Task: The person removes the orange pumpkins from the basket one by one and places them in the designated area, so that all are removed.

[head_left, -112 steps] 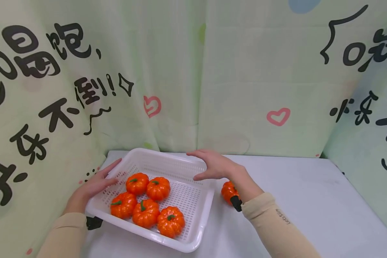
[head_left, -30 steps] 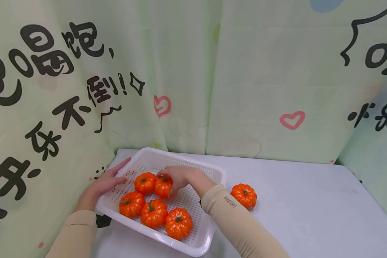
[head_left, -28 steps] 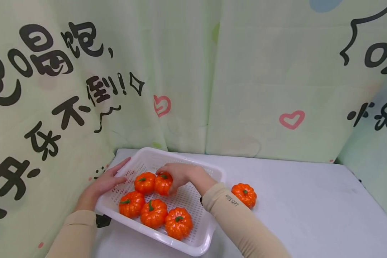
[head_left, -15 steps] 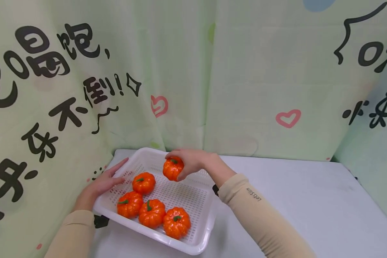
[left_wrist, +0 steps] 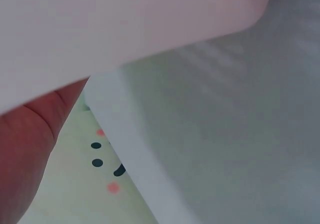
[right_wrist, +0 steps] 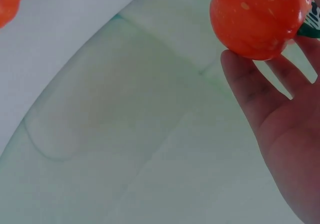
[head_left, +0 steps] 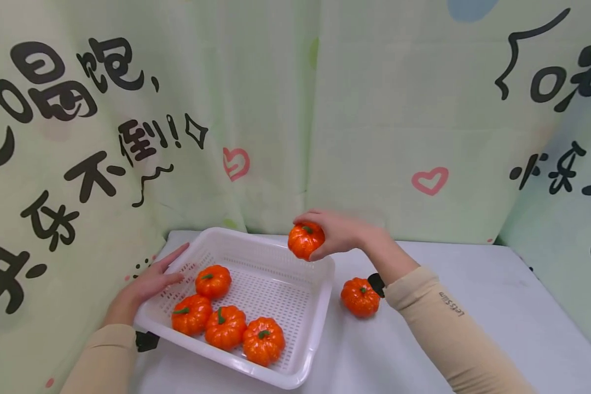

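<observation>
The right hand [head_left: 343,232] pinches an orange pumpkin [head_left: 304,243], the perforated basket [head_left: 276,295] lying below and left of it, by the spread left hand [head_left: 143,283].

the pumpkins [head_left: 263,342] look glossy — the basket [head_left: 278,290] smooth plastic — the curtain [head_left: 369,109] matt cloth.

Glossy, green-stemmed orange pumpkin [head_left: 305,243] aloft near white basket [head_left: 272,293], four similar pumpkins [head_left: 225,329] inside, another pumpkin [head_left: 359,299] outside

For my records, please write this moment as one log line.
right hand: holds pumpkin aloft; left hand: touches basket; basket: four pumpkins; table: one pumpkin
</observation>
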The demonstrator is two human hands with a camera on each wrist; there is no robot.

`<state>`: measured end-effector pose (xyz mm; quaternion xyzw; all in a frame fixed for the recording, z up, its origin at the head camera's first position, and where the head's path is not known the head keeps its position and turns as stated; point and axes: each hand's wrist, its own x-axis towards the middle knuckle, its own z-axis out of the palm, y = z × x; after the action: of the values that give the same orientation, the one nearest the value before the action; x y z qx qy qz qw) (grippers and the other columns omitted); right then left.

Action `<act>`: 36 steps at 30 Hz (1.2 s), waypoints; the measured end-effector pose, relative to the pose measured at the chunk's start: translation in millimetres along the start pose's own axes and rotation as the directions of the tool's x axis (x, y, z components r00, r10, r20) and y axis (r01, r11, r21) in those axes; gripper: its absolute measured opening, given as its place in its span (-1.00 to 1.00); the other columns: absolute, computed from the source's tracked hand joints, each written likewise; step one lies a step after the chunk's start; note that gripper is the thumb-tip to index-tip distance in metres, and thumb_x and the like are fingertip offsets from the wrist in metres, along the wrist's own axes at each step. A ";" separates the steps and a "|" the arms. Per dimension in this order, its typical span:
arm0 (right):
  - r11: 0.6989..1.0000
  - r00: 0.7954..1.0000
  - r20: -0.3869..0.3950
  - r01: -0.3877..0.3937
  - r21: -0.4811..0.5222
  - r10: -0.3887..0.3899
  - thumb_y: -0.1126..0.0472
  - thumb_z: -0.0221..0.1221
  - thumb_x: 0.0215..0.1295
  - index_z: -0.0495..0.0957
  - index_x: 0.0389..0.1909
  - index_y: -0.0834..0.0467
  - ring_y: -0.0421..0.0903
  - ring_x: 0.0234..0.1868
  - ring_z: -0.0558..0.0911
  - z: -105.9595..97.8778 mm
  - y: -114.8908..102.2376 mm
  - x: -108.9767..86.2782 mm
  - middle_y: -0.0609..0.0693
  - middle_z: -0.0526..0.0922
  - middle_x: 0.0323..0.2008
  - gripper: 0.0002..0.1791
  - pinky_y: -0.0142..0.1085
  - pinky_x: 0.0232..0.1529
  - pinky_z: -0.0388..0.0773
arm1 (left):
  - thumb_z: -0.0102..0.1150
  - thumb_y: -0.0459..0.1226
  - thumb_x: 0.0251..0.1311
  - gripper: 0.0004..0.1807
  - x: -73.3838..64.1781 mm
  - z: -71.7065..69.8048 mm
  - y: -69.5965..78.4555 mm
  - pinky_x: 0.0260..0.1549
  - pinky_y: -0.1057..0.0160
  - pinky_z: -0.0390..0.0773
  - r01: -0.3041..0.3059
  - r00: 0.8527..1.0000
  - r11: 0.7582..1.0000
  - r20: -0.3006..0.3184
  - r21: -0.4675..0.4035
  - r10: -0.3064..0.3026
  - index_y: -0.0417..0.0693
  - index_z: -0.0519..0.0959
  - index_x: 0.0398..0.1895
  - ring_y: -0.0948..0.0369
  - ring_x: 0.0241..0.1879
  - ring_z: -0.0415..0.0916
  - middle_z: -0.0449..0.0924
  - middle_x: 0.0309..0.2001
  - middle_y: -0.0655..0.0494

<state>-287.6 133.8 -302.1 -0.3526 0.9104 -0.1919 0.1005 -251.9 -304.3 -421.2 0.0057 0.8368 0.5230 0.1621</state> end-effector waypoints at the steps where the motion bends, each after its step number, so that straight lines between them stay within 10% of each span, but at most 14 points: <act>1: 1.000 1.000 -0.010 -0.007 -0.008 0.007 0.16 0.42 0.13 0.39 0.41 0.09 0.06 0.24 0.44 -1.9 2.8 -4.5 0.05 0.42 0.29 -0.21 -0.03 0.17 0.52 | 0.04 -0.22 0.46 -0.17 -0.1 0.2 -0.6 -0.26 -0.04 0.71 -0.004 1.000 1.000 0.001 0.004 0.004 0.38 -0.13 0.65 -0.02 -0.09 0.63 0.03 0.49 -0.38; 16: 0.993 0.988 -0.095 -0.116 0.030 0.118 0.15 0.44 0.10 0.43 0.35 0.09 0.09 0.15 0.47 -6.4 61.2 -77.9 0.07 0.44 0.22 -0.26 -0.01 0.03 0.60 | 0.04 -0.23 0.46 -0.16 -1.0 0.8 0.3 -0.22 -0.03 0.70 0.003 1.000 1.000 0.011 0.005 -0.003 0.38 -0.14 0.64 -0.02 -0.03 0.60 -0.01 0.51 -0.36; 36: 0.955 0.960 -0.023 -0.275 0.115 0.279 0.12 0.47 0.03 0.41 0.37 0.22 0.24 0.21 0.42 40.6 119.9 -146.1 0.22 0.42 0.26 -0.16 0.16 0.08 0.55 | 0.06 -0.22 0.46 -0.17 -0.8 1.6 0.7 -0.18 -0.02 0.70 0.016 1.000 1.000 0.004 -0.019 -0.016 0.40 -0.11 0.64 -0.04 0.04 0.57 -0.04 0.54 -0.30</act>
<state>-240.2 303.2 -382.3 -0.2115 0.9406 -0.2328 0.1280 -250.8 -302.8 -421.0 -0.0016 0.8316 0.5294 0.1678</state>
